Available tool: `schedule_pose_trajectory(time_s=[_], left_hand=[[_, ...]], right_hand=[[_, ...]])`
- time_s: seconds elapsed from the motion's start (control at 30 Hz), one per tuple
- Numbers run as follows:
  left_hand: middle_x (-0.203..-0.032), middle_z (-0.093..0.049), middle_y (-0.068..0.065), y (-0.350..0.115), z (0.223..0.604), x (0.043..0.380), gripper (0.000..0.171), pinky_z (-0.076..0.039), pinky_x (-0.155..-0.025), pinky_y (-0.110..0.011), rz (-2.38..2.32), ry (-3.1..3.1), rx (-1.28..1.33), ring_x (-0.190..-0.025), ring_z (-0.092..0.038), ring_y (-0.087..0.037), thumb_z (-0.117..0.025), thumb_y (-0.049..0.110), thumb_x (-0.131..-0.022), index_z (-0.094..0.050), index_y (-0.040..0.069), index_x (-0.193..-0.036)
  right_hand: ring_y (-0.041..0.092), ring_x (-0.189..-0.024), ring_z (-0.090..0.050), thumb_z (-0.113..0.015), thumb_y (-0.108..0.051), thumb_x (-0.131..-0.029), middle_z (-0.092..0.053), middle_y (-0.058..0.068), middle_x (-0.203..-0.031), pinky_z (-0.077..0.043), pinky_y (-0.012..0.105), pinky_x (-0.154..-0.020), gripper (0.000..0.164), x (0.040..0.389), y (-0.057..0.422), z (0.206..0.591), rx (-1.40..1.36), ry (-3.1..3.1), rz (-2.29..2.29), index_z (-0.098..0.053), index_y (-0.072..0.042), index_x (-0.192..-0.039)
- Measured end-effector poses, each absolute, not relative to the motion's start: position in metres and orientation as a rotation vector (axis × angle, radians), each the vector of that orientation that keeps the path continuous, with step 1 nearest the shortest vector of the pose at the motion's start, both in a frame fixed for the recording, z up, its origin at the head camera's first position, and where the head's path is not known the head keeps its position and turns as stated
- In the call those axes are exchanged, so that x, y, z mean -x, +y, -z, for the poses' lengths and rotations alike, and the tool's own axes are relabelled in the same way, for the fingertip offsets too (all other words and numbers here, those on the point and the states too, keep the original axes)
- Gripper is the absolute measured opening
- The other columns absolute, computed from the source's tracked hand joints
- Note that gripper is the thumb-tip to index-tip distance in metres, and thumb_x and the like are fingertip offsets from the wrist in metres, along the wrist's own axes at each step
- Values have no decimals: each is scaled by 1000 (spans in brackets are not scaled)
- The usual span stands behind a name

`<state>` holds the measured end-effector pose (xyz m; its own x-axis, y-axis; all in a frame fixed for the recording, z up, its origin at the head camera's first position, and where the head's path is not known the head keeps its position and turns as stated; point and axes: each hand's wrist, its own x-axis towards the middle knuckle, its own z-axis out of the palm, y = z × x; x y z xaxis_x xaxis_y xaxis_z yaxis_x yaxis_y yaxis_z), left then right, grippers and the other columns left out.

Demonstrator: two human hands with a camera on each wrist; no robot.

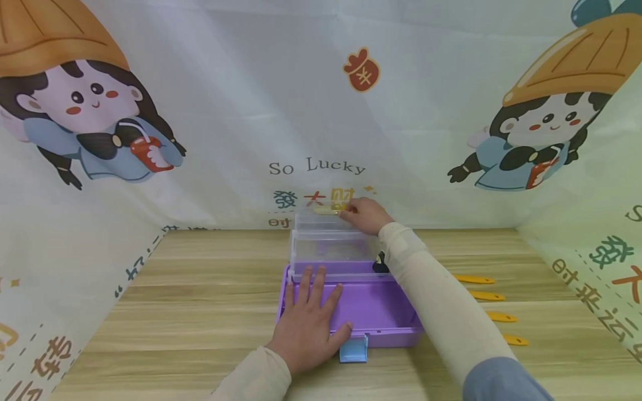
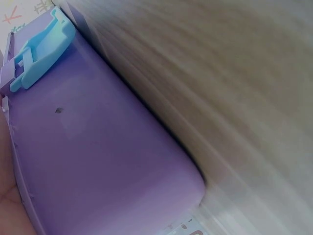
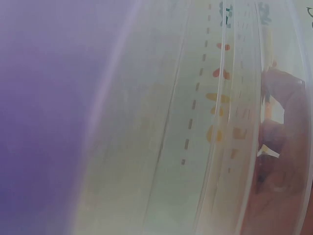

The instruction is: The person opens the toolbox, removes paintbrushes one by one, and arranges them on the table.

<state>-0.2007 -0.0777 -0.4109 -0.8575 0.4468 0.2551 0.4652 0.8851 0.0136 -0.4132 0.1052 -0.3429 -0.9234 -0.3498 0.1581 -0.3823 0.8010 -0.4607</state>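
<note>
In the head view, a purple plastic box (image 1: 376, 306) stands on the table with its clear lid (image 1: 328, 250) raised at the back. My left hand (image 1: 308, 328) lies over the box's front left part, fingers spread and pointing toward the lid. My right hand (image 1: 368, 216) pinches at the upper edge of the lid, beside a pale yellow strip (image 1: 327, 210). Through the clear plastic, the right wrist view shows that hand's curled fingers (image 3: 283, 127). A light blue latch (image 2: 46, 51) hangs open on the box's front wall. Inside, the box floor is bare where it shows.
Several orange handles (image 1: 486, 296) lie in a row right of the box, partly hidden by my right forearm. A small black object (image 1: 380, 263) shows at the box's back right. Printed cloth (image 1: 236, 111) walls in the wooden table (image 1: 210, 301) at the back and sides.
</note>
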Motion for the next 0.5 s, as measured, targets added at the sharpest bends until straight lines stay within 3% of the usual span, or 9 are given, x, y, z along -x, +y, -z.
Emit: schedule_pose_trajectory(time_s=[0.5], left_hand=[[-163,-14,-22,-76,408,200,71,-15,-110,-69,112,-2814,688,-149,-7,-43,-35,63,-97,-42,19,-153]], right_hand=[[24,-90,-57,-70,-32,-94,-64,8,-101,-48,40,-82,26,407,109,334,-676,-2711,-848,-72,-7,-102]])
